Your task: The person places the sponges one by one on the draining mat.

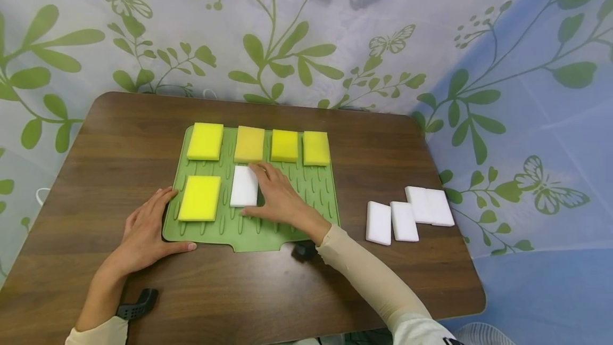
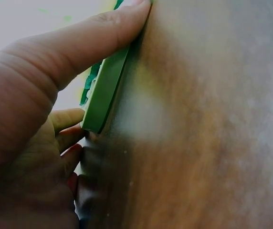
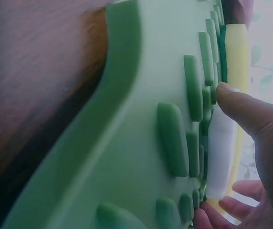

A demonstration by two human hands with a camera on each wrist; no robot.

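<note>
A white sponge block (image 1: pixel 244 187) lies on a green ridged mat (image 1: pixel 268 238). My right hand (image 1: pixel 282 196) spans this block, thumb at its near end and fingers at the far end, holding it against the mat. In the right wrist view the white block (image 3: pixel 220 152) shows between thumb and fingers. At the mat's near left corner, my left hand (image 1: pixel 146 228) touches the rim with fairly straight fingers on the left side and thumb along the front. The left wrist view shows the thumb (image 2: pixel 89 40) over the mat's edge (image 2: pixel 108 90).
Yellow sponges stand in a row along the mat's far side, from a left one (image 1: pixel 206 141) to a right one (image 1: pixel 316 148). Another yellow sponge (image 1: pixel 199 198) lies front left. Several white blocks (image 1: pixel 404 221) lie right on the wooden table (image 1: pixel 215 297). A patterned curtain (image 1: pixel 306 36) hangs behind.
</note>
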